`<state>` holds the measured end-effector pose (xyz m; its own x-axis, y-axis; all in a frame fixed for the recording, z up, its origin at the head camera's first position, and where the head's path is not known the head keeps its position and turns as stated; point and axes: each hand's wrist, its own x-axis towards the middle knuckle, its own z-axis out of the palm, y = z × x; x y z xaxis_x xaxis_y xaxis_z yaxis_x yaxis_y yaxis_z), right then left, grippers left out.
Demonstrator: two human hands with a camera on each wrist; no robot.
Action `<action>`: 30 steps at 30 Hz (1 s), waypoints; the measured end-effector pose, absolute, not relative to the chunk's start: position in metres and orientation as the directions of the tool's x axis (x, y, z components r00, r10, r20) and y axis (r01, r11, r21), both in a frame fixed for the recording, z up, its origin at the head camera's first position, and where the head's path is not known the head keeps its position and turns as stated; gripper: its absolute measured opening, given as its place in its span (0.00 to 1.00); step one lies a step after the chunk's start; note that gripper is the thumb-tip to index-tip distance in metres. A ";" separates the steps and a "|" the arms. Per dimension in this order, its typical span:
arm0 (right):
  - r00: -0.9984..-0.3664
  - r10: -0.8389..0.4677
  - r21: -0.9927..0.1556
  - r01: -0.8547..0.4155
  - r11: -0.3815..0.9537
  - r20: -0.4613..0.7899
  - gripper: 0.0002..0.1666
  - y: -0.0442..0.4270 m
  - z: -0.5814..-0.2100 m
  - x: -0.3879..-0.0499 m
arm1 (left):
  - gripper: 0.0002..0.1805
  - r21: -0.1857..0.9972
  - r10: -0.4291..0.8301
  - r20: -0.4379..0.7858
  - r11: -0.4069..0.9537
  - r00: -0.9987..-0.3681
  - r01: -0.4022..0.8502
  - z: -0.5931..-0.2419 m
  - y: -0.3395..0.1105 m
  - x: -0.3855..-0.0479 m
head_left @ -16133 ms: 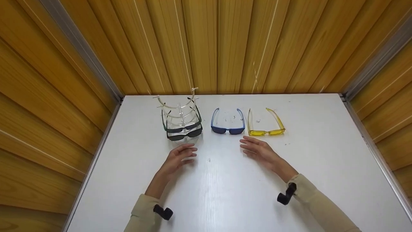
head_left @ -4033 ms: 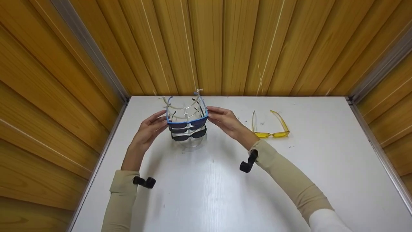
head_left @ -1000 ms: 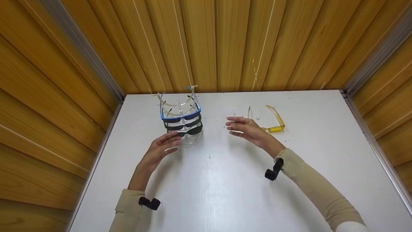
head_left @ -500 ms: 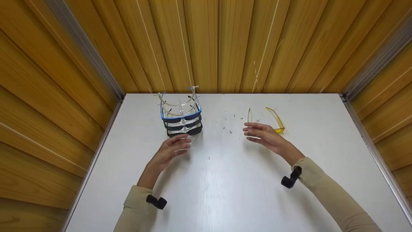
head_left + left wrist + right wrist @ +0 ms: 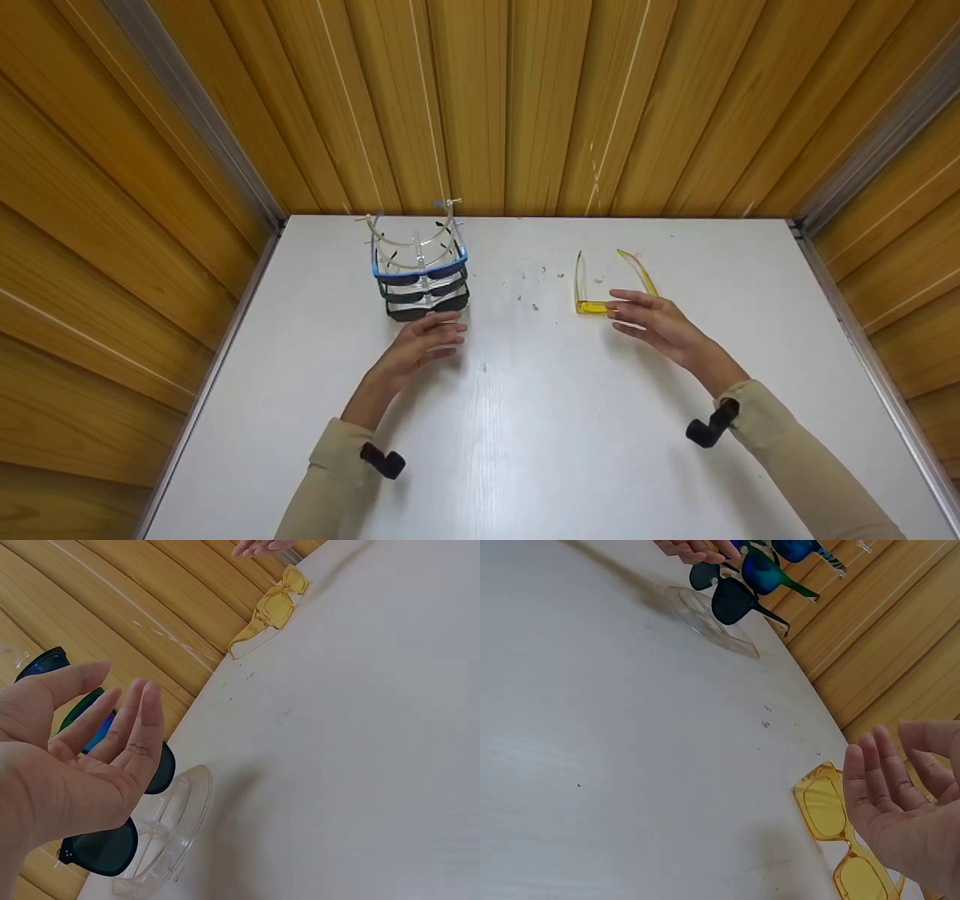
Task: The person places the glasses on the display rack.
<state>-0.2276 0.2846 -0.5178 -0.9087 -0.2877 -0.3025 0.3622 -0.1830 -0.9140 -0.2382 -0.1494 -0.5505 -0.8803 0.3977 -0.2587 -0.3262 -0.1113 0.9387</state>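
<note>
Table [image 5: 540, 465]: white, faintly grained, with a pale sheen on this side of and between the two hands. Small dark marks [image 5: 535, 306]: scattered on the tabletop between the hands, slightly beyond the fingertips. Back wall [image 5: 469, 112]: wood-look, upright panels, beyond both hands. Left wall [image 5: 90, 247] and right wall [image 5: 911, 270]: same finish, well outside each hand. Grey metal strips [image 5: 191, 112]: at the room's corners and along the table's sides.

Left hand [image 5: 420, 346]: fingers parted, loosely bent, grip wide. Just beyond it: clear display stand [image 5: 198, 802], upright, bearing blue-framed sunglasses [image 5: 401, 279], below them green-framed sunglasses [image 5: 407, 298], lowest black sunglasses [image 5: 452, 304]; contact with fingertips impossible to tell.

Right hand [image 5: 664, 328]: fingers relaxed, thumb apart, grip wide. Under and beyond its fingertips: yellow glasses [image 5: 592, 307], flat on the tabletop, temples unfolded toward the back wall, one lens partly covered.

Beige sleeves [image 5: 326, 469]: behind both hands, a black wrist device [image 5: 384, 460] at each cuff.
</note>
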 end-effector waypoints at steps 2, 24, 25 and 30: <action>-0.913 -0.272 -0.914 0.361 -0.184 -0.305 0.15 0.293 -0.518 -0.226 | 0.28 0.939 0.407 -0.256 -0.112 -0.877 -0.326 -0.552 -0.144 -0.240; -0.912 -0.104 -0.905 0.407 -0.122 -0.396 0.32 0.355 -0.537 -0.216 | 0.28 0.920 0.510 -0.247 -0.143 -0.824 -0.365 -0.570 -0.067 -0.259; -0.910 -0.096 -0.904 0.412 -0.117 -0.402 0.33 0.357 -0.537 -0.217 | 0.28 0.916 0.512 -0.250 -0.150 -0.821 -0.373 -0.569 -0.063 -0.261; -0.901 -0.057 -0.895 0.433 -0.105 -0.430 0.39 0.366 -0.538 -0.220 | 0.27 0.908 0.528 -0.270 -0.139 -0.805 -0.396 -0.566 -0.045 -0.268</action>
